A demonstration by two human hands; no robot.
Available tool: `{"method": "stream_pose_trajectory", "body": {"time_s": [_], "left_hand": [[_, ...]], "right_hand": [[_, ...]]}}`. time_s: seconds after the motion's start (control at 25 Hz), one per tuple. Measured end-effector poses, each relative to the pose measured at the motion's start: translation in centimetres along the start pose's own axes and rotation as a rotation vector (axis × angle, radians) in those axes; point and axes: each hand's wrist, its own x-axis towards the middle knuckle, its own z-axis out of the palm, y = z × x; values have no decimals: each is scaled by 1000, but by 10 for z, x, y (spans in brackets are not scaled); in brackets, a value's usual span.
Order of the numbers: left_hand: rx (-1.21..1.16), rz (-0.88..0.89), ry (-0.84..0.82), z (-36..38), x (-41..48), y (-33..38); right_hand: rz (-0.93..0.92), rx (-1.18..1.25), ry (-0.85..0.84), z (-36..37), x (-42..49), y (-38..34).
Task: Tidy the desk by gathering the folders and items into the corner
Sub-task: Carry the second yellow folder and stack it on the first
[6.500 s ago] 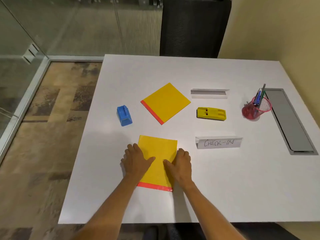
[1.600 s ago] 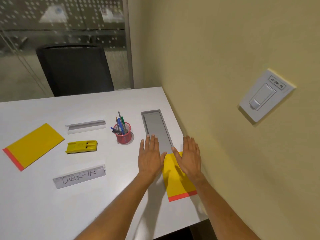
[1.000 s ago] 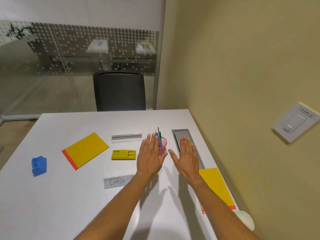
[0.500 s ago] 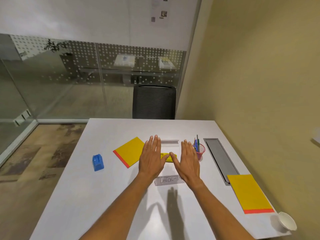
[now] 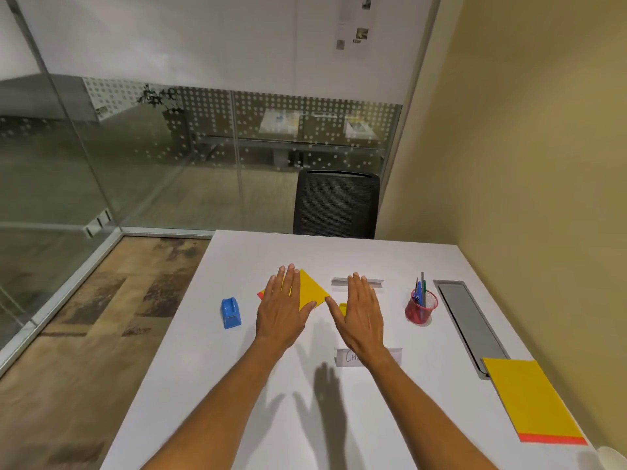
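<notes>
You are holding both hands flat, spread, gripping nothing: left hand (image 5: 284, 310), right hand (image 5: 360, 310) | one folder (image 5: 532, 403) cornered at your right | second folder (image 5: 310, 289) under left fingertips, remaining items outstanding.

Matt white desk (image 5: 390, 262), mesh cup (image 5: 420, 308)

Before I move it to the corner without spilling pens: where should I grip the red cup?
Grip the red cup around its mesh wall, low, from the left side. It stands upright, the pens stick out the top, and its left side is clear.
</notes>
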Motion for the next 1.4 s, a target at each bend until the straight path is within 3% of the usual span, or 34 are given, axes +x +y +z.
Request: {"method": "stream_pose_trajectory", "body": {"time_s": [0.4,0.64,0.96,1.4], "left_hand": [[-66,-32,-9,39,7,-50],[-84,-7,-174,86,55,-94],[-52,66,-193,165,128,-161],[-66,108,-381,247,200,-170]], "right_hand": [[-69,-8,-62,55,19,-8],[4,-21,-96,127,40,-21],[123,11,-170,232,89,-39],[202,-33,-288,321,108,-6]]}}
